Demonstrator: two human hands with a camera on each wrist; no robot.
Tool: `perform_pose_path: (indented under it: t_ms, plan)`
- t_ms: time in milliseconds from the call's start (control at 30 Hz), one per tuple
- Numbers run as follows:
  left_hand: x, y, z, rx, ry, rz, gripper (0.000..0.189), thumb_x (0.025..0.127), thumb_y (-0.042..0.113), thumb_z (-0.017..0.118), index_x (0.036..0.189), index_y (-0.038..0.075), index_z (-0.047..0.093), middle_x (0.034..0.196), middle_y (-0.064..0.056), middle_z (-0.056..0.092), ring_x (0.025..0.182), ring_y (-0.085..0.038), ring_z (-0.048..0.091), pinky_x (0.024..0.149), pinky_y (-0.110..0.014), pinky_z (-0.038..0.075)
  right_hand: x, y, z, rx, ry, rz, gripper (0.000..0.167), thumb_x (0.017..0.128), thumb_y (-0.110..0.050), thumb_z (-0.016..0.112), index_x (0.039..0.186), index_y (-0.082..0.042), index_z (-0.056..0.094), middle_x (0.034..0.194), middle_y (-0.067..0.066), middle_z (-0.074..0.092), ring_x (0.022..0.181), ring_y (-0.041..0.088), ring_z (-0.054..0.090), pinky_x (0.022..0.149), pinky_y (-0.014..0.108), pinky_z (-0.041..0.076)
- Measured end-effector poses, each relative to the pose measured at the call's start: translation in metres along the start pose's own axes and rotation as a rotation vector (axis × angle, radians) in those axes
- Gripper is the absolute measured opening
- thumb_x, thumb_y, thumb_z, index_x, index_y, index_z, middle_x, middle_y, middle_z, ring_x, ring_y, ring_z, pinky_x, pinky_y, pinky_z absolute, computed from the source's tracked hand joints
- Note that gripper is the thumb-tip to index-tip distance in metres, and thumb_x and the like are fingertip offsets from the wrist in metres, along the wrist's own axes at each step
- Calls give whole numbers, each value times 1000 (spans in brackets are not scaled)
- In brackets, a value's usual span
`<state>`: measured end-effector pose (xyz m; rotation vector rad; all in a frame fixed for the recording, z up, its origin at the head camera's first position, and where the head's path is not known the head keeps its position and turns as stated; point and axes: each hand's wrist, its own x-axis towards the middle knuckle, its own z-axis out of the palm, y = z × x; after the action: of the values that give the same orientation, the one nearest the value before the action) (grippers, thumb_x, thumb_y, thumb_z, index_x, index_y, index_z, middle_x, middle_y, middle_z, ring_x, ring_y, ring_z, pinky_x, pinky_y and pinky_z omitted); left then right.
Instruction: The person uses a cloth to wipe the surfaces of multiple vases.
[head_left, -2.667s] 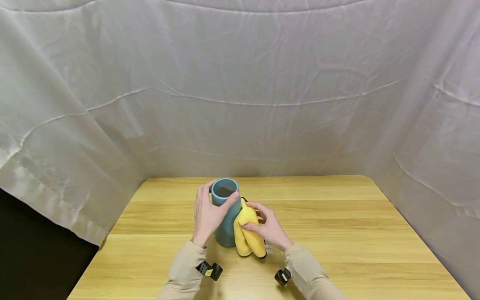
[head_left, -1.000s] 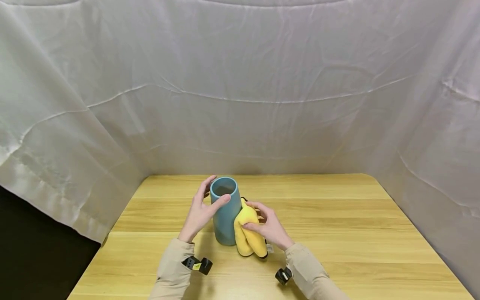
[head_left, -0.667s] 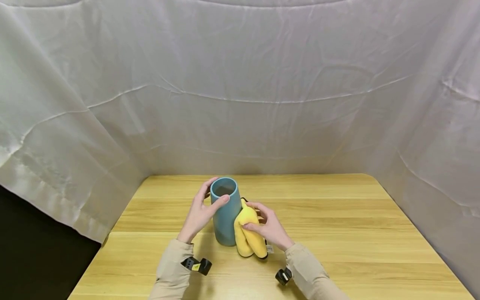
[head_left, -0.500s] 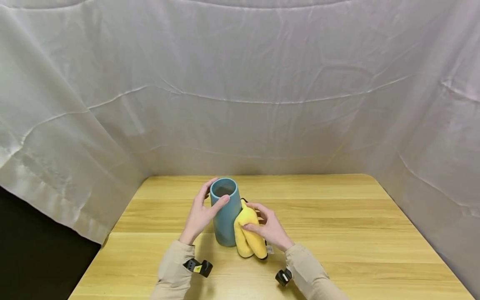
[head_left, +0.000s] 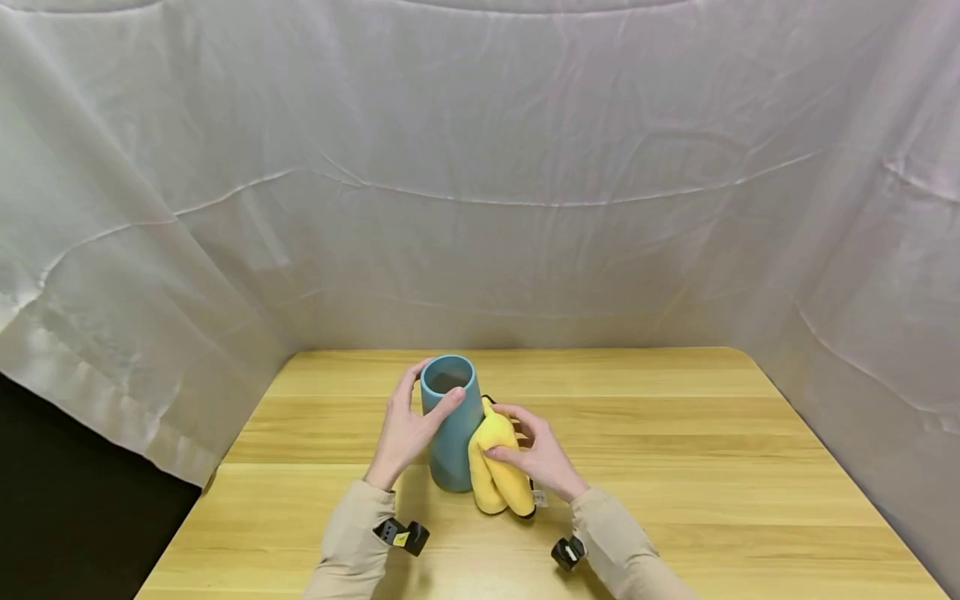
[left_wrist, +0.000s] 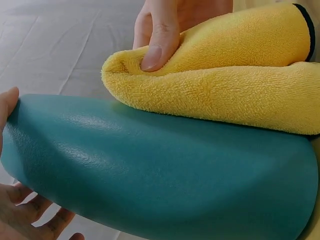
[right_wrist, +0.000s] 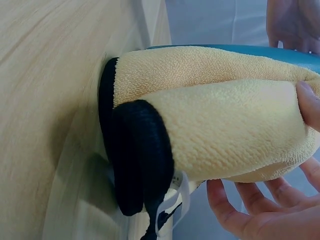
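Note:
A tall blue-green vase stands upright on the table, its round mouth facing up. My left hand holds it near the rim, thumb across the front and fingers behind on the left. The left wrist view shows the vase lying across the picture, with the thumb at its top end. A folded yellow towel with black edging leans against the vase's right side. My right hand pinches the towel's upper part between thumb and fingers. In the right wrist view the towel hangs with its black edge at the tabletop.
The light wood table carries the vase and towel near its middle. Grey fabric curtains enclose the back and sides. A small white tag hangs from the towel's black-edged end. Black wrist cameras sit on both sleeves.
My left hand has slid a little left round the vase, then slightly back right, its thumb shifting near the rim. My right hand and the towel stay nearly still.

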<state>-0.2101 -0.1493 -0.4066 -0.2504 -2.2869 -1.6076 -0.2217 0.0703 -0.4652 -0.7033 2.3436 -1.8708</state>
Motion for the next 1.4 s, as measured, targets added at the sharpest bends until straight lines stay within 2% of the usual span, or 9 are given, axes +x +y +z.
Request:
perform_pose_path:
  t_ms: [233,400,600,867,1167,1400]
  plan:
    - [-1,0,0,1,17,-1,59,85,33,80,137,18,57,133,-5,62,133,-25,50,116,-58,31,1,2,0,-2,2,-5,58,87,-12,78,141,-11,56,136,19,60,105,22,62,86,34,54]
    - [-1,1,-1,-6,22,8,58,85,33,80,136,18,57,130,-5,63,130,-25,51,115,-57,32,5,-4,1,-19,34,-17,59,86,-11,80,140,-12,57,136,16,61,109,24,62,91,38,52]
    - [0,1,-1,-12,22,21,57,85,32,80,135,18,57,129,-6,63,128,-25,51,115,-55,33,12,-26,-2,-21,63,-51,58,85,-9,79,139,-12,58,131,17,63,107,23,62,91,40,51]
    - [0,-1,-1,-13,5,15,58,85,33,80,136,17,56,130,-6,62,129,-25,51,115,-56,33,19,-52,-5,-32,69,-132,57,86,-12,79,139,-13,58,134,15,63,109,26,63,90,42,51]
    - [-2,0,-1,-14,8,-13,62,85,35,80,138,16,54,132,-7,61,131,-26,49,117,-57,31,14,-43,-1,3,72,-104,58,86,-7,78,140,-10,57,130,18,62,107,23,63,90,39,53]
    - [-3,0,-1,-22,13,-6,61,85,34,80,137,15,54,132,-8,61,130,-27,49,116,-59,31,10,-27,0,27,33,-79,58,86,-9,77,140,-10,56,130,19,61,106,23,63,89,39,54]
